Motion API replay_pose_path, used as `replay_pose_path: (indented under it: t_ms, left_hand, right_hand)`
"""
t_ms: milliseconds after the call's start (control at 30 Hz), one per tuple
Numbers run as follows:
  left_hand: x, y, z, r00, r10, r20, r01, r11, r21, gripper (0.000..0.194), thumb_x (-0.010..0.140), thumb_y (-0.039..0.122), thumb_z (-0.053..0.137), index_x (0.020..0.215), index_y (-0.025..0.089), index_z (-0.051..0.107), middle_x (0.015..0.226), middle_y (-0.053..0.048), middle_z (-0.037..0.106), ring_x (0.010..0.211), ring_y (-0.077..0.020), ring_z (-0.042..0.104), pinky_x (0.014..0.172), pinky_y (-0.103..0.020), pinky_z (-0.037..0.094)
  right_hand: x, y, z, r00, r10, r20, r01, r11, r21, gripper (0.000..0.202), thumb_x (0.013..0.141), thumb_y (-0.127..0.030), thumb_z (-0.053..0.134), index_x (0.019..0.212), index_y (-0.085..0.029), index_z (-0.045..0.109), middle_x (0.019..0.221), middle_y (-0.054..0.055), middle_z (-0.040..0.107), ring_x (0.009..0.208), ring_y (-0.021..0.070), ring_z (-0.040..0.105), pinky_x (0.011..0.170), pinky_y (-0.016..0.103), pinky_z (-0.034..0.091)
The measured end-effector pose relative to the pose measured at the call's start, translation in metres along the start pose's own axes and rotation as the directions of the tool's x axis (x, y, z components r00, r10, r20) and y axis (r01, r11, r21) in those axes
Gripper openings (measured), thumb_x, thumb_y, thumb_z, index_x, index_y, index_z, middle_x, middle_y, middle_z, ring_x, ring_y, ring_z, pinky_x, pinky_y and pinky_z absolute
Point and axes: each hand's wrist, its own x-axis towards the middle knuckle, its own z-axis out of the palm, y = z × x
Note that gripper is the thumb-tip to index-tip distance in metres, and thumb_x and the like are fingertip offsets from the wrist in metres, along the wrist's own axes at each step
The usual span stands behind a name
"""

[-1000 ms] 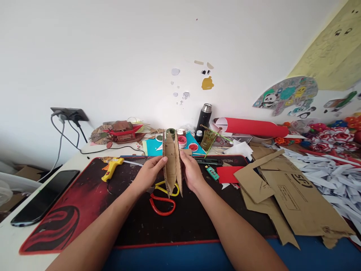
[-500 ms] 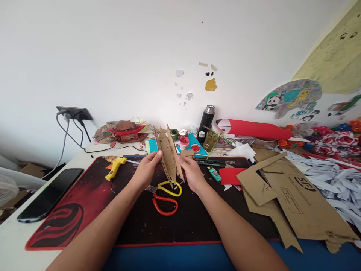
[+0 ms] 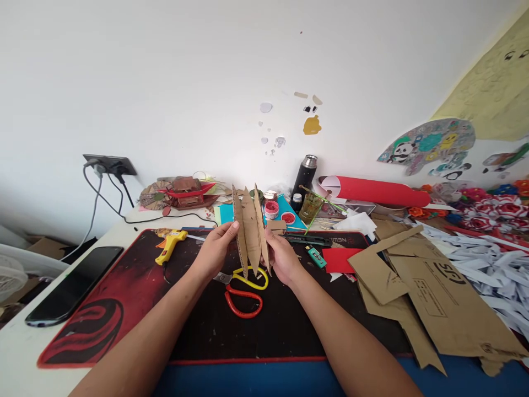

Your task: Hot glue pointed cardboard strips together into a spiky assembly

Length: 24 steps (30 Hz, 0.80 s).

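Note:
A narrow cardboard piece with pointed ends and upright sides is held up over the mat, its long axis pointing away from me. On its left side my left hand grips the edge, thumb on top. The right side is in my right hand, whose fingertips are partly hidden behind the cardboard. Scissors with one yellow and one red handle lie just below it on the mat, blades to the left. A yellow glue gun rests left of my left hand.
A black and red mat covers the table front. Cardboard sheets and white paper strips lie at right, a phone at left. Paint jars, a black flask and a red roll stand or lie behind.
The cardboard piece has turned slightly, and its inner base and right side now show more openly. Both hands keep their hold. The whole view has shifted a little.

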Motion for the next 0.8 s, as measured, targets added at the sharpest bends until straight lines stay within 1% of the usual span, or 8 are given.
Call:
replay_pose_path:
  t_ms: [100, 233, 367, 533, 633, 800]
  left_hand:
    - [0.0002, -0.0019, -0.0009, 0.999, -0.013, 0.034, 0.014, 1.000, -0.015, 0.063, 0.072, 0.072, 0.088, 0.103, 0.018, 0.077, 0.111, -0.012, 0.081, 0.108, -0.0329, 0.075, 0.082, -0.039, 0.064]
    - [-0.0004, -0.0028, -0.0015, 0.998, -0.020, 0.065, 0.021, 1.000, -0.006, 0.061, 0.073, 0.071, 0.088, 0.100, 0.018, 0.076, 0.109, -0.011, 0.081, 0.105, -0.0316, 0.075, 0.081, -0.039, 0.064]
    - [-0.0011, -0.0028, -0.0014, 0.996, 0.002, 0.085, -0.005, 0.999, 0.040, 0.059, 0.074, 0.071, 0.087, 0.095, 0.018, 0.075, 0.101, -0.009, 0.080, 0.097, -0.0295, 0.075, 0.078, -0.038, 0.063]
    - [0.0000, -0.0062, -0.0027, 0.996, 0.028, 0.087, -0.035, 0.995, 0.088, 0.055, 0.077, 0.069, 0.086, 0.092, 0.018, 0.074, 0.095, -0.006, 0.078, 0.088, -0.0242, 0.072, 0.078, -0.035, 0.060]
    - [0.0008, -0.0071, -0.0030, 0.996, 0.044, 0.082, -0.054, 0.990, 0.127, 0.054, 0.077, 0.069, 0.085, 0.092, 0.018, 0.074, 0.091, -0.005, 0.077, 0.084, -0.0223, 0.070, 0.075, -0.032, 0.058]
    - [0.0027, -0.0069, -0.0044, 0.997, 0.082, 0.013, -0.083, 0.969, 0.234, 0.057, 0.080, 0.074, 0.078, 0.093, 0.019, 0.075, 0.083, -0.003, 0.075, 0.077, -0.0220, 0.067, 0.071, -0.031, 0.054]
  right_hand:
    - [-0.0012, -0.0001, -0.0001, 1.000, -0.004, 0.014, 0.004, 1.000, -0.030, 0.061, 0.067, -0.079, 0.088, 0.082, -0.020, 0.077, 0.066, 0.001, 0.068, 0.054, 0.0150, 0.052, 0.053, 0.029, 0.039]
    - [-0.0016, 0.0016, -0.0008, 0.999, -0.031, 0.028, 0.033, 0.997, -0.069, 0.058, 0.069, -0.076, 0.089, 0.077, -0.021, 0.074, 0.060, -0.003, 0.060, 0.052, 0.0129, 0.045, 0.052, 0.028, 0.033]
    - [-0.0001, 0.0034, -0.0017, 0.998, -0.055, 0.019, 0.057, 0.992, -0.116, 0.060, 0.070, -0.077, 0.088, 0.080, -0.020, 0.072, 0.061, -0.004, 0.057, 0.051, 0.0115, 0.044, 0.050, 0.028, 0.028]
    - [0.0006, 0.0054, -0.0010, 0.997, -0.078, 0.017, 0.080, 0.987, -0.139, 0.058, 0.068, -0.074, 0.091, 0.077, -0.021, 0.068, 0.058, -0.005, 0.056, 0.049, 0.0113, 0.043, 0.049, 0.029, 0.030]
    - [-0.0007, 0.0063, 0.0005, 0.997, -0.075, 0.031, 0.079, 0.987, -0.143, 0.057, 0.070, -0.074, 0.090, 0.077, -0.022, 0.067, 0.057, -0.005, 0.056, 0.047, 0.0117, 0.044, 0.048, 0.028, 0.030]
    - [-0.0032, 0.0039, 0.0017, 0.997, -0.028, 0.067, 0.035, 0.993, -0.112, 0.055, 0.073, -0.076, 0.086, 0.081, -0.023, 0.071, 0.061, -0.003, 0.060, 0.050, 0.0135, 0.049, 0.049, 0.028, 0.034]
